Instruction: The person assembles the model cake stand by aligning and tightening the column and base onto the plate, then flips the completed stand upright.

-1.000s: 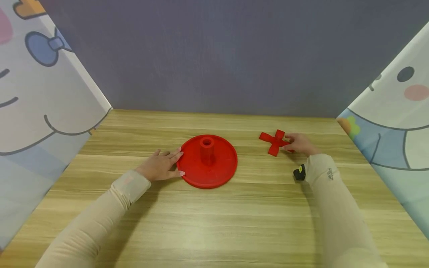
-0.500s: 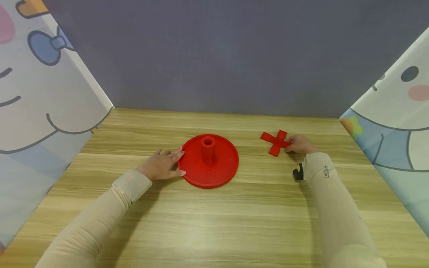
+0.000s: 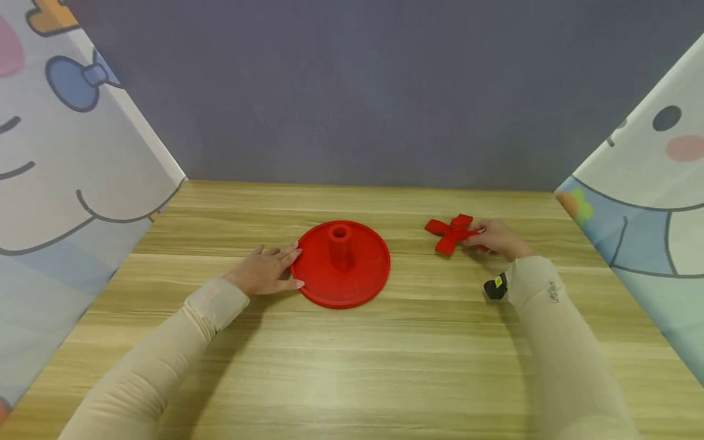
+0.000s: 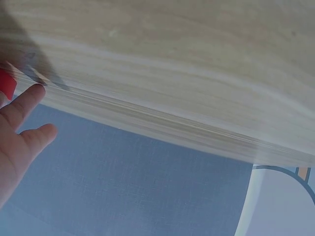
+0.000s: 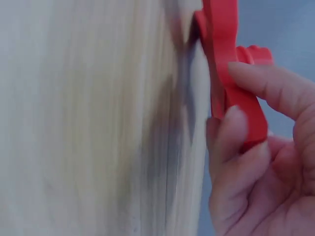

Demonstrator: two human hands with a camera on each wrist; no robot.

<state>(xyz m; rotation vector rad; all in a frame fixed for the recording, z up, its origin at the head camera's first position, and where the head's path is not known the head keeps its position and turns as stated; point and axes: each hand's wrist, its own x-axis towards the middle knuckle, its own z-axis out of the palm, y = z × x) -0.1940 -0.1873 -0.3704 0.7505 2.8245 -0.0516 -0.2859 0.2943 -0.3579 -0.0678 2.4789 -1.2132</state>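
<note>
A red round base [image 3: 341, 264] with an upright hollow post [image 3: 339, 242] lies at the middle of the wooden table [image 3: 352, 360]. My left hand [image 3: 267, 271] rests flat beside it, straight fingers touching its left rim; that rim shows as a red sliver [image 4: 6, 83] by the fingers [image 4: 22, 105] in the left wrist view. To the right, my right hand [image 3: 493, 237] pinches one arm of a red cross-shaped piece [image 3: 450, 231], lifted slightly off the table. In the right wrist view, fingers [image 5: 236, 132] and thumb clamp the cross piece [image 5: 224, 64].
A grey wall stands behind the table. Cartoon-printed panels close off the left side [image 3: 66, 183] and the right side [image 3: 649, 201]. A small black device [image 3: 495, 288] sits at my right wrist.
The right hand has raised and tilted the cross piece off the table and shifted slightly. The left hand and base have stayed put.
</note>
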